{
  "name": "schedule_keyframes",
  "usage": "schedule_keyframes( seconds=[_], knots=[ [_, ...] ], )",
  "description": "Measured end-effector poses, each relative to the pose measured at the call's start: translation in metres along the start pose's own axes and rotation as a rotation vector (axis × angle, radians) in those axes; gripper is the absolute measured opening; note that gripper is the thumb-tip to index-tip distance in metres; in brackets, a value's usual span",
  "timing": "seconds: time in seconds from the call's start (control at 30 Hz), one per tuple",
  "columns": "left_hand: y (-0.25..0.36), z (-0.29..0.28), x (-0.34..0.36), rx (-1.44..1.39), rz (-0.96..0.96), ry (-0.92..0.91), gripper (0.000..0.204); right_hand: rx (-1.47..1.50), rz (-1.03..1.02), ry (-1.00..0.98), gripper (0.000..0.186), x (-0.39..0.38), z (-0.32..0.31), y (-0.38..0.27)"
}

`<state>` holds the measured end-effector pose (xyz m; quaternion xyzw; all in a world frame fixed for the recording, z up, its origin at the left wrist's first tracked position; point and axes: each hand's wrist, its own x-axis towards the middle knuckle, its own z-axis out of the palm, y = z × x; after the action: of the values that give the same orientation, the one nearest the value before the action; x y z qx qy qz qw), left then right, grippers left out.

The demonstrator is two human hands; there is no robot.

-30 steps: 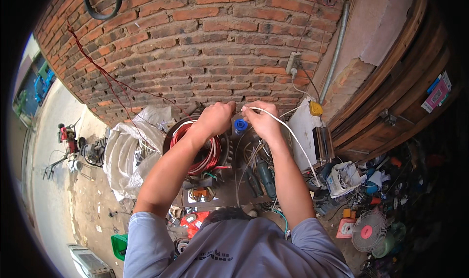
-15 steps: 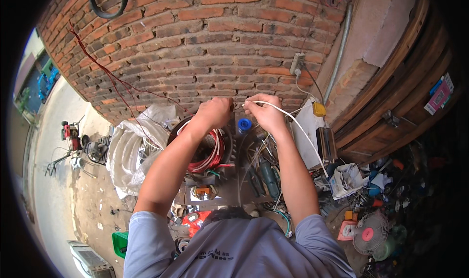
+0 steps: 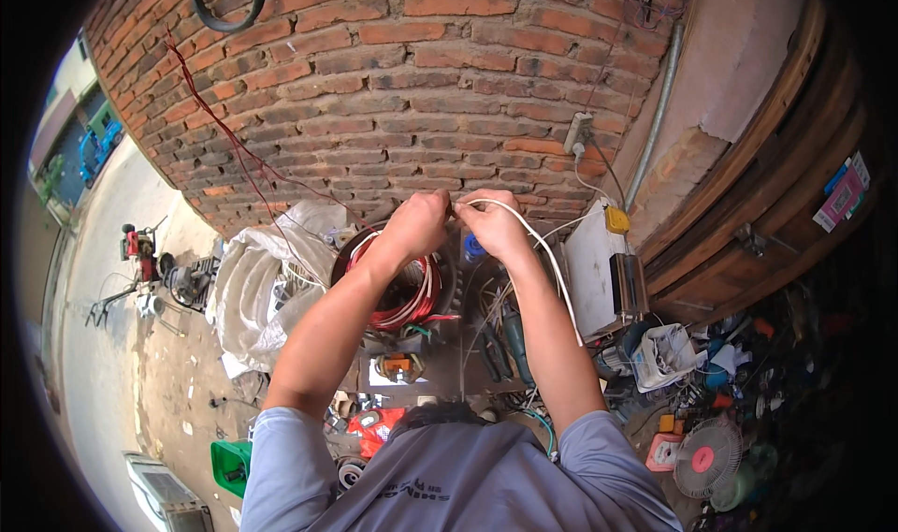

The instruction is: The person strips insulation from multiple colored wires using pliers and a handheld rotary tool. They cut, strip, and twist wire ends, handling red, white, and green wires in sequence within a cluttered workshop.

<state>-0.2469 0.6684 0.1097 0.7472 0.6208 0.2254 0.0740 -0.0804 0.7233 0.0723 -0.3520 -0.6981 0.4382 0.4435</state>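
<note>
My left hand (image 3: 421,223) is closed above the coil of red and white wire (image 3: 412,300) in a dark round container; what its fingertips grip is too small to name. Just beside it, my right hand (image 3: 491,223) pinches a white cable (image 3: 548,252) near its end, the cable arching over my fingers and hanging down to the right. The two sets of fingertips almost meet. A blue round object (image 3: 473,247) lies under my right hand, with dark hand tools (image 3: 510,349) and loose wires lower down. An orange and metal part (image 3: 398,368) sits below the coil.
A brick wall (image 3: 421,83) rises in front. A white sack (image 3: 262,279) stands left. At right are a white metal box (image 3: 589,270) with a yellow part, a wooden door (image 3: 767,233), a fan (image 3: 706,457) and piled clutter. Machinery (image 3: 140,251) stands by the road.
My hands moved slightly up, then back down. Since half a second ago the gap between them has narrowed, my right hand shifting left toward my left one with the white cable.
</note>
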Motion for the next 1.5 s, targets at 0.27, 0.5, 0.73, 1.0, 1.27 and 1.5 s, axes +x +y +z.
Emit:
schedule_keyframes(
  seconds=[0.27,0.5,0.73,1.0,1.27,1.5],
  knots=[
    [-0.006,0.001,0.005,-0.059,-0.017,-0.019,0.015,0.239,0.139,-0.075,0.021,0.0,-0.007,-0.003],
    [0.007,-0.009,0.021,0.342,-0.06,-0.263,0.017,0.39,0.166,-0.005,0.02,-0.009,-0.008,0.012],
    [-0.013,-0.008,0.008,0.187,-0.062,-0.213,0.018,0.543,0.267,-0.059,0.022,-0.01,-0.018,0.015],
    [-0.016,-0.007,0.002,0.187,-0.042,-0.108,0.016,0.37,0.189,-0.035,0.013,0.0,0.009,0.006],
    [-0.014,-0.005,0.003,0.172,-0.077,-0.106,0.018,0.244,0.143,-0.06,0.012,0.011,0.022,0.026],
    [-0.018,-0.005,0.01,0.309,-0.087,-0.222,0.02,0.277,0.183,-0.034,0.011,0.011,0.017,0.027]
  ],
)
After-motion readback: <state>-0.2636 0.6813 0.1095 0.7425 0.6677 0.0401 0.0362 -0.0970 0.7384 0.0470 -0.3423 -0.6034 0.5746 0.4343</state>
